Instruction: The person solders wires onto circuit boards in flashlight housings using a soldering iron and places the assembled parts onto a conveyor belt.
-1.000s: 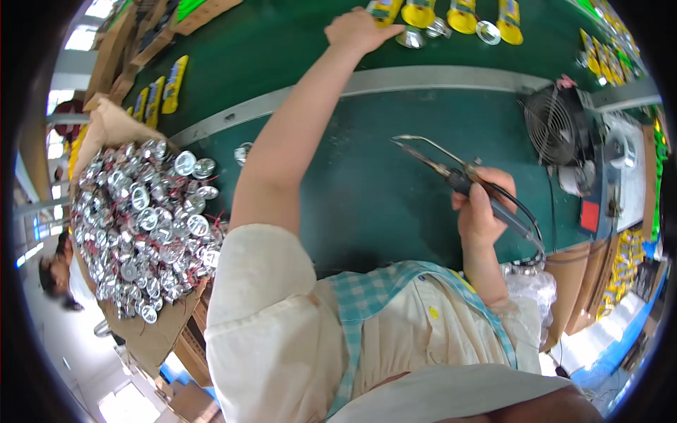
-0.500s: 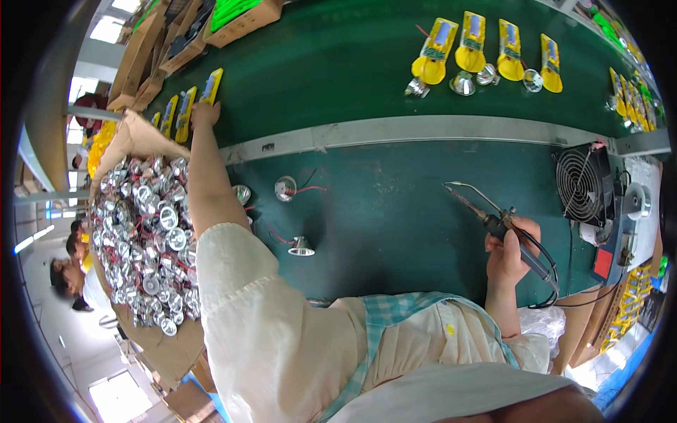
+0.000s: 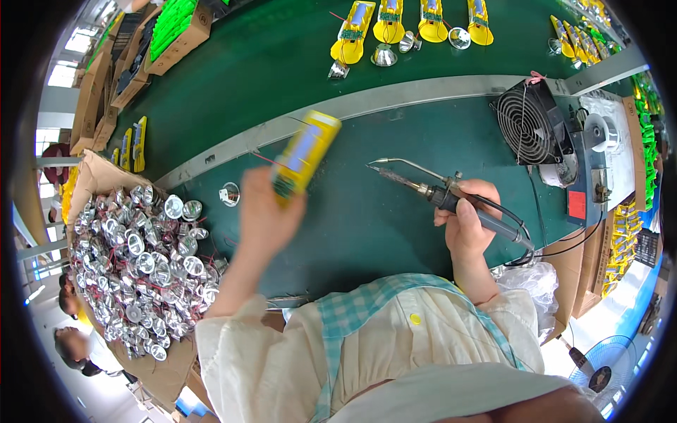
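Observation:
My left hand (image 3: 271, 215) is closed on a yellow plastic housing (image 3: 308, 148), smeared by motion, above the near bench. Inside that housing lie a blue-grey cell and a green circuit board, and thin wires stick out. My right hand (image 3: 471, 222) grips a soldering iron (image 3: 441, 199) with a thin metal tube along it; its tip points left, clear of the housing. A silvery reflector cup (image 3: 229, 194) rests on the green bench (image 3: 367, 240), left of my left hand. What else lies beneath that hand is hidden.
A cardboard box (image 3: 92, 173) heaped with reflector cups (image 3: 144, 264) stands at the left. Along the far green surface, beyond a metal rail (image 3: 395, 99), lie several yellow housings (image 3: 431, 21) with cups. A black fan (image 3: 529, 123) and solder reel (image 3: 601, 132) stand right.
My left hand has lifted a yellow housing from the row at the far left and brought it right and nearer. The view has shifted; my right hand still holds the soldering iron.

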Demonstrator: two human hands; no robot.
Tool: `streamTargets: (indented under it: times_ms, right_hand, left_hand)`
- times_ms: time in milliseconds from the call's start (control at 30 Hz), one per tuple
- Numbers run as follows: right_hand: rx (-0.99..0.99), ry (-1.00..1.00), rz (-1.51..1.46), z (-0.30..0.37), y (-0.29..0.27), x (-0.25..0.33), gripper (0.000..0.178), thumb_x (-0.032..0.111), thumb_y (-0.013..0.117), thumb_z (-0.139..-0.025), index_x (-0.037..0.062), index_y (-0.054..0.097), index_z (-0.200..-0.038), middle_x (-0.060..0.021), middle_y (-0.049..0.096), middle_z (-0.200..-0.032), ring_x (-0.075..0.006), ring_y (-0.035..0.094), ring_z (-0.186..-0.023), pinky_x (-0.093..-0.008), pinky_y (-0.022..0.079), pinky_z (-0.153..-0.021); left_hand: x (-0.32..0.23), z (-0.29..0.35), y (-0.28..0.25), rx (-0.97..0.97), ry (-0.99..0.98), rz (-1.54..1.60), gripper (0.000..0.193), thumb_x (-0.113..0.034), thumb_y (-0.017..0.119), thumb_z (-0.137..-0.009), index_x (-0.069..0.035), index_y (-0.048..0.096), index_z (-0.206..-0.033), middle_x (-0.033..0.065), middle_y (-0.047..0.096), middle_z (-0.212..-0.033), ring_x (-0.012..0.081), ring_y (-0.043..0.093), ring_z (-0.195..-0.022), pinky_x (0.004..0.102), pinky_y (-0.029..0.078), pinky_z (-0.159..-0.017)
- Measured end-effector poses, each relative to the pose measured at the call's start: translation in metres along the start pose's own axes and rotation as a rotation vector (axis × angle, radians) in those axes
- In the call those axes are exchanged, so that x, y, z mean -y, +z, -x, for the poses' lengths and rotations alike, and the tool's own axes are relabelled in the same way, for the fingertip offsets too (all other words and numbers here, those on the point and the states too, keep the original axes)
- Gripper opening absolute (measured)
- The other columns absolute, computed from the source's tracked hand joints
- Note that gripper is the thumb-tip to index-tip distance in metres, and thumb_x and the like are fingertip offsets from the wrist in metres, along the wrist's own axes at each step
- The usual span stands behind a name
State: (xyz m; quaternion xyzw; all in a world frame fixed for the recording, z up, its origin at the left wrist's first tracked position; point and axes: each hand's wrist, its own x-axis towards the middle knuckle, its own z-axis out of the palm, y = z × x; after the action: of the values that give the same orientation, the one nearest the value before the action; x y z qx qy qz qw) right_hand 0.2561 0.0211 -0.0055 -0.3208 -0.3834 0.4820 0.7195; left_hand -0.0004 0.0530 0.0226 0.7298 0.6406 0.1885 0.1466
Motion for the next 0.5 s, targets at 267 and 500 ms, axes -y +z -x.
streamTargets:
  times_ms: [267,500]
  right_hand:
    - [0.057,-0.023,0.026,0.004,0.009,0.008,0.022,0.005,0.049,-0.074,-0.0035,0.044,-0.093,-0.0159,0.052,-0.073,-0.0189,0.053,-0.050,-0.0269,0.046,-0.044]
    - [0.120,0.002,-0.005,0.002,0.013,0.010,0.024,0.007,0.050,-0.074,-0.0036,0.043,-0.094,-0.0154,0.052,-0.073,-0.0193,0.053,-0.051,-0.0268,0.046,-0.045]
  left_hand:
    - [-0.018,0.036,0.029,0.008,0.093,0.003,0.055,-0.023,0.064,-0.060,0.001,0.038,-0.102,0.0184,0.042,-0.095,0.0335,0.040,-0.088,0.0388,0.035,-0.077]
    - [0.075,0.010,-0.023,-0.148,0.044,-0.200,0.019,-0.010,0.063,-0.059,0.000,0.057,-0.075,0.0100,0.051,-0.081,0.0262,0.045,-0.080,0.0334,0.040,-0.067]
